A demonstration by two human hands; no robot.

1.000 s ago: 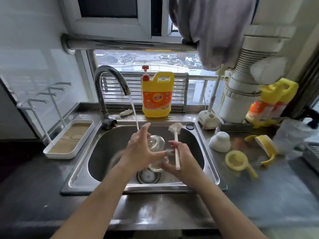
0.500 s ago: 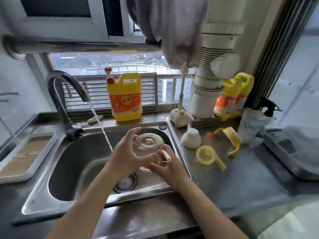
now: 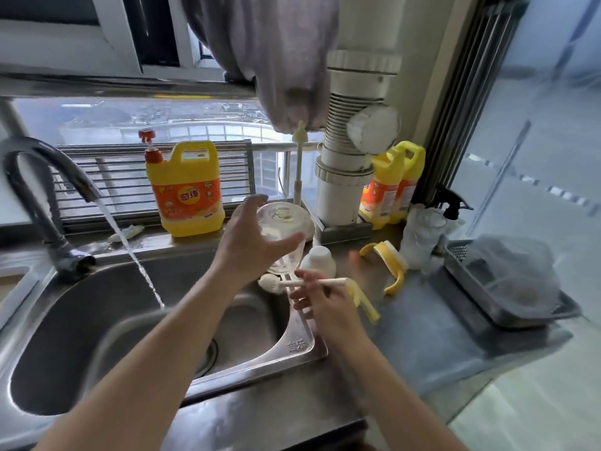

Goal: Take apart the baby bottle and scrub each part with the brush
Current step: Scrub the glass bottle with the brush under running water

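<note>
Left grip (image 3: 257,245) is closed round the clear bottle (image 3: 283,222), thumb across the front, fingers behind. It's held up over the right rim of the sink (image 3: 299,343), well apart from the tap stream (image 3: 130,252) out at 9 o'clock.

Bottle long axis runs roughly 12-to-6: base up toward the camera, mouth down. Brush (image 3: 292,283) lies crosswise below it, axis 9-to-3, bristle head at the 9 end, just under the mouth. Can't tell if they touch.

Right grip (image 3: 325,307) pinches the brush handle about mid-length, at 5 o'clock from the bottle.

Further right on the table (image 3: 439,346):
- white cap (image 3: 320,260), just beside the bottle mouth
- yellow part (image 3: 367,307), half hidden behind that grip
- yellow handle piece (image 3: 390,265), at 3 o'clock from the cap

Judgement: bottle looks already apart, and the body scrub is the step in hand. The next move hinges on axis alignment — the brush head has to swing from 9 up toward 12 to enter the mouth. The brush-holding grip is the nearer one to make that turn.
</note>
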